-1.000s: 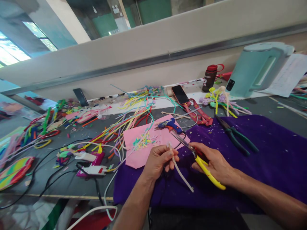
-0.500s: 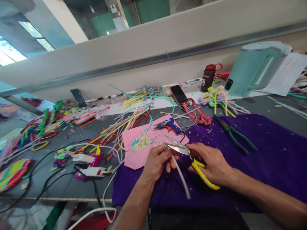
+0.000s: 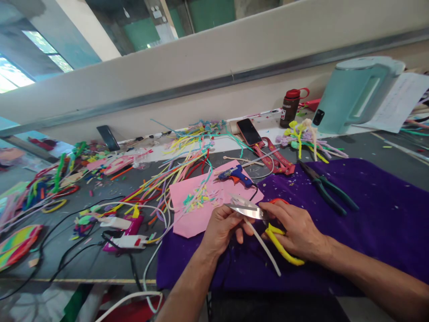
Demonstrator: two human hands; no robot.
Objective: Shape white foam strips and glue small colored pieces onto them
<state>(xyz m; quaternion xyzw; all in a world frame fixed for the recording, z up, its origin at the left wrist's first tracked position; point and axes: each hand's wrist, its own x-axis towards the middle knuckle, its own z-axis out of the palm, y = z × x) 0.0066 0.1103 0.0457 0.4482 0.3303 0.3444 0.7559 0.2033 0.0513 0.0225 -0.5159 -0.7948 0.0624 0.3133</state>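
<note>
1. Right now the right hand (image 3: 296,232) is gripping the scissors (image 3: 264,221), fingers through the yellow loops, blades parted and pointing left across the stem.
2. Meanwhile the left hand (image 3: 221,228) is closing in a pinch on the top end of the pipe cleaner (image 3: 264,246), thumb and fingertips curled tight around it, just under the blades.
3. That pipe cleaner is hanging down to the right over the purple cloth (image 3: 368,223), one end free; it is looking pale, thin and fuzzy, nearly straight.
4. By my reckoning it is handling light and bendy, soft on the outside with a wire core, so pinching close to the cut point is looking like the sound hold; grasped further off it would likely flop.
5. Moving outward, pink paper (image 3: 194,210) with coloured snippets is lying just left of the hands, a blue glue gun (image 3: 236,174) beyond it.
6. Further right, green pliers (image 3: 328,192) are resting on the cloth.
</note>
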